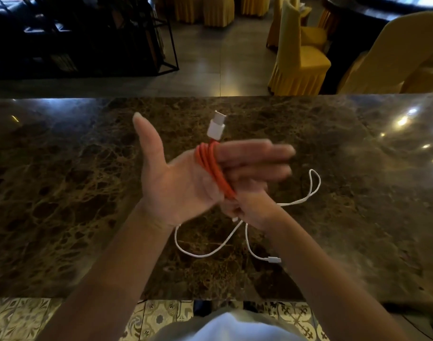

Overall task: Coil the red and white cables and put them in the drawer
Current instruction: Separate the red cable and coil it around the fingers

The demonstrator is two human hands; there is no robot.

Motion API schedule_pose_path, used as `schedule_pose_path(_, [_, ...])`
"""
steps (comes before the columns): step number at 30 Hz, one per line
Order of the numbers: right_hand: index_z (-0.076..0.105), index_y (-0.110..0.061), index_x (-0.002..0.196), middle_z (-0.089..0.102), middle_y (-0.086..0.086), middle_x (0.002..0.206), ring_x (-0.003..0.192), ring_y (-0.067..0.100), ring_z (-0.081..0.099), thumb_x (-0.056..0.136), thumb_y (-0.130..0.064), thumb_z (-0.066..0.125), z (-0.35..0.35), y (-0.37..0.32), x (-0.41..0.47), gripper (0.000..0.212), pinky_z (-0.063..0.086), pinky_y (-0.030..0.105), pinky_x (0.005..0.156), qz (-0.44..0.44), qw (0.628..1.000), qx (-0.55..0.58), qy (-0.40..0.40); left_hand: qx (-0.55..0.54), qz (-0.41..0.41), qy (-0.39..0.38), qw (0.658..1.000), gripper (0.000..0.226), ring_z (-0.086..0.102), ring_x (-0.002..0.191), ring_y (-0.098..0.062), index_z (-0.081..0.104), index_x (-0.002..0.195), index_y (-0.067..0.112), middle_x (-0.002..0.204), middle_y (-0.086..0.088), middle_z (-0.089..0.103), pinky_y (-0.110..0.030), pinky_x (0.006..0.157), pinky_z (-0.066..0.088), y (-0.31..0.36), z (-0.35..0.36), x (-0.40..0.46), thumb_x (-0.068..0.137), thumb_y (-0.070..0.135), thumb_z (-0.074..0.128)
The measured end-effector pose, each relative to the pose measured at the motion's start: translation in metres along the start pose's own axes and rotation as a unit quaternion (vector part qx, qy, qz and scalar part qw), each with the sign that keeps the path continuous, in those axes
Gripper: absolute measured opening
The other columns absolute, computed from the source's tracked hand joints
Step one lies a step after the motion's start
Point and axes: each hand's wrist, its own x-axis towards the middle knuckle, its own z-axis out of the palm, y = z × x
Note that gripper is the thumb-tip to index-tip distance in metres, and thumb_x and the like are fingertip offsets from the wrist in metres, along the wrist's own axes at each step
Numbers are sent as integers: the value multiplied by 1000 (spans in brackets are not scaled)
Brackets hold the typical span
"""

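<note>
The red cable (211, 168) is wound around the straight, together fingers (254, 158) of the left hand (186, 178), plug at 12 o'clock. The right hand (249, 205) pinches its lower end at 5 o'clock. The white cable (210, 254) lies on the counter (63, 193).

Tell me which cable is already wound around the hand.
The red cable, looped around the left hand's fingers. The white cable lies loose on the marble counter.

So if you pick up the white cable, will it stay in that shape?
Probably not. The white cable lies in loose, thin loops on the marble table, so it would likely flop and dangle. It looks light, and its plug end might swing.
</note>
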Motion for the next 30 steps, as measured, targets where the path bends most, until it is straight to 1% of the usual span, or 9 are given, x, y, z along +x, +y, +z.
schedule_pose_path(3, [61, -11, 78, 38, -7, 52, 44, 10, 27, 107, -36, 53, -9, -5, -7, 39, 25, 21, 44, 3, 997, -60, 43, -24, 48, 67, 996, 135, 16, 155, -47, 25, 153, -10, 165, -34, 19, -53, 127, 14, 12, -15, -11, 66, 90, 3])
schedule_pose_path(7, [64, -6, 87, 52, -2, 58, 47, 6, 47, 108, -20, 52, 6, -20, -24, 29, 40, 21, 47, -48, 968, -230, 86, -34, 96, 127, 987, 126, 18, 158, -37, 15, 159, -5, 169, -23, 19, -48, 129, 8, -1, -27, -12, 73, 87, 4])
schedule_pose_path(10, [69, -19, 104, 63, -8, 67, 57, 10, 61, 106, -24, 57, 15, -17, -31, 14, 55, 33, 56, -77, 890, -428, 137, -30, 106, 162, 981, 124, 23, 157, -33, 19, 160, -3, 168, -20, 24, -46, 130, 11, -6, -32, -10, 77, 88, 12])
schedule_pose_path(14, [53, -24, 135, 72, -9, 78, 63, 9, 68, 104, -33, 50, 26, -25, -40, 32, 59, 37, 63, -137, 782, -578, 190, 17, 108, 174, 979, 126, 23, 157, -29, 18, 161, -1, 169, -16, 25, -45, 130, 10, -17, -36, -9, 75, 87, 46])
schedule_pose_path(18, [65, -22, 117, 77, -6, 94, 81, 10, 75, 99, -19, 66, 25, -47, -51, 19, 63, 38, 73, -129, 871, -459, 121, -12, 74, 170, 983, 128, 22, 158, -28, 18, 161, 1, 169, -16, 25, -49, 130, 3, -26, -28, -12, 74, 92, 40])
schedule_pose_path(22, [58, -12, 137, 72, -9, 130, 121, 0, 66, 96, -2, 70, 10, -63, -58, 44, 55, 25, 102, -74, 912, -401, -46, -2, 59, 164, 985, 128, 23, 158, -27, 20, 161, 3, 169, -13, 26, -47, 130, 9, -25, -23, -18, 70, 86, 57])
schedule_pose_path(24, [62, -7, 134, 75, -2, 124, 115, 8, 72, 101, -6, 65, 4, -65, -57, 34, 59, 29, 96, -100, 916, -386, -49, 5, 52, 153, 987, 127, 22, 158, -27, 20, 161, 3, 169, -13, 26, -48, 130, 9, -25, -18, -20, 72, 86, 56])
schedule_pose_path(27, [75, -3, 102, 75, -1, 87, 80, 13, 74, 103, -22, 61, 2, -66, -53, 24, 60, 29, 72, -171, 913, -370, 31, 22, 22, 150, 988, 128, 22, 158, -27, 21, 161, 4, 169, -12, 26, -47, 128, 16, -28, -10, -22, 71, 88, 56])
schedule_pose_path(30, [72, -8, 82, 60, -1, 88, 87, 23, 61, 104, -26, 59, 5, -66, -48, 32, 52, 36, 74, -205, 886, -413, 47, 59, -18, 148, 987, 129, 32, 154, -26, 21, 161, 7, 167, -10, 33, -38, 120, 35, -28, -3, -25, 69, 90, 55])
